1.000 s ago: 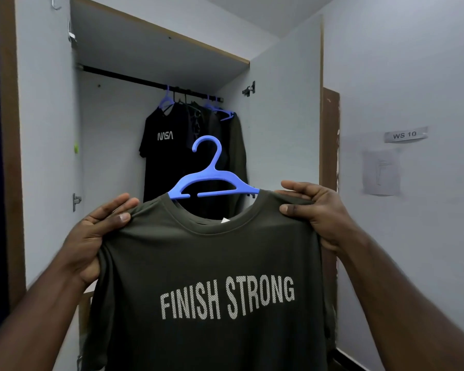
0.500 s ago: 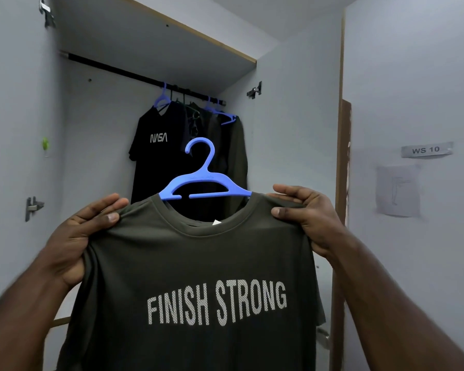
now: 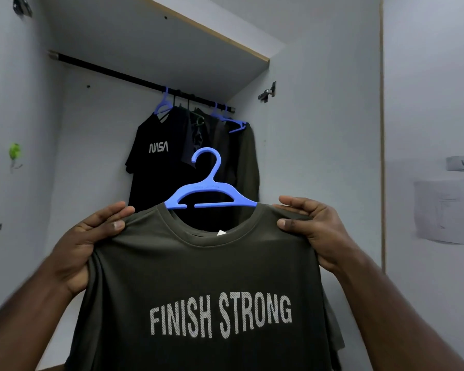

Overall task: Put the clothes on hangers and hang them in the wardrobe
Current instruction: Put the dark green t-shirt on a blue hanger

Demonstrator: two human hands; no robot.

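As the olive T-shirt [image 3: 206, 285] on its blue hanger [image 3: 210, 195] comes nearer the wardrobe rail [image 3: 134, 79], left hand [image 3: 83, 247] and right hand [image 3: 314, 231] keep pinching its shoulders, so hooking looks next.

1. T-shirt [image 3: 198, 285] on hanger [image 3: 209, 195], foreground centre, in front of the open wardrobe [image 3: 97, 156].
2. Left hand [image 3: 83, 245] at the shirt's left shoulder; right hand [image 3: 314, 231] at its right shoulder.
3. Rail [image 3: 134, 79] crosses the wardrobe interior beneath the shelf [image 3: 198, 46].
4. Hung garments [image 3: 188, 162] grouped at the rail's right end, behind the hanger.
5. Door [image 3: 327, 145] right of the garments; wall [image 3: 434, 103] further right.
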